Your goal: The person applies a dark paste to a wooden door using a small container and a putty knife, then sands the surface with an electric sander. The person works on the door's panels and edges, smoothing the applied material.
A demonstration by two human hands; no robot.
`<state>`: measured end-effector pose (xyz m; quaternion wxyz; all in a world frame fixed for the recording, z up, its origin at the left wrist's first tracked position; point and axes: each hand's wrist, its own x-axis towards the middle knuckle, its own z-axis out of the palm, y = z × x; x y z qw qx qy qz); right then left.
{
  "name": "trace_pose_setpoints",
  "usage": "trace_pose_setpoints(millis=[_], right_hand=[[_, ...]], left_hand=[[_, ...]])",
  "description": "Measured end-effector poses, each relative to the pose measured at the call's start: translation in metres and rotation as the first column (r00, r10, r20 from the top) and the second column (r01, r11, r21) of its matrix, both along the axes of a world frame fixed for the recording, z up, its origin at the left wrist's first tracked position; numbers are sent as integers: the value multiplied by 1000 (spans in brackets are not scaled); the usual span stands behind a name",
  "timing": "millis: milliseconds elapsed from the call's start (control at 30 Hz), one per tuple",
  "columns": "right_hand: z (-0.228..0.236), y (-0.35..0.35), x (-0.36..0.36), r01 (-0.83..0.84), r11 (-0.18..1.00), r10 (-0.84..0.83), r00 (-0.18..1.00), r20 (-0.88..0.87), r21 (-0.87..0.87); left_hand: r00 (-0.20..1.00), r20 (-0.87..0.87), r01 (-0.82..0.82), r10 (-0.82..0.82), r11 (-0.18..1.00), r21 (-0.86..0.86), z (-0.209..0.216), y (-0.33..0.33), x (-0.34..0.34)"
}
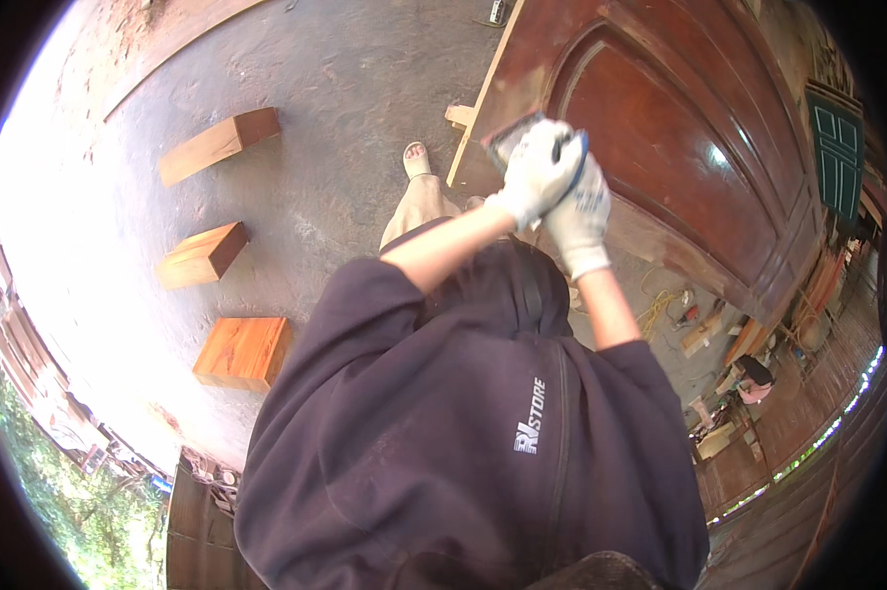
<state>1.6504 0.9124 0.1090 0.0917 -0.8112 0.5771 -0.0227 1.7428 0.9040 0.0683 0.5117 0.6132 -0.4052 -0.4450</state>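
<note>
A large dark red wooden door [680, 128] with a raised arched panel lies flat in front of me. Both my hands wear white work gloves and are pressed together on a flat sanding pad [510, 136] against the door's near edge. My left hand [537, 172] lies over the pad's top. My right hand [581, 211] is tucked beside and slightly under it, gripping the same pad. My dark hooded top fills the lower middle of the view, and one sandalled foot [417, 159] shows on the ground below the door.
Three reddish wooden blocks [217, 146] [204, 256] [244, 351] lie on the grey concrete floor to my left. A pale wooden support [460, 116] sticks out under the door's edge. Offcuts, yellow cord [660, 307] and clutter sit at the right. A green shuttered door [837, 147] stands far right.
</note>
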Motion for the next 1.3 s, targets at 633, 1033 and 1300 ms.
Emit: trace_pose_setpoints(millis=[633, 1033, 1300], right_hand=[[-8, -181, 69, 73, 990, -65, 995, 72, -122], [4, 19, -10, -117, 988, 104, 986, 131, 103], [-1, -118, 41, -40, 998, 40, 999, -2, -38]], left_hand=[[995, 90, -29, 39, 994, -108, 16, -187, 77], [996, -74, 36, -40, 998, -57, 7, 25, 16], [996, -84, -45, 37, 993, -105, -9, -119, 53]])
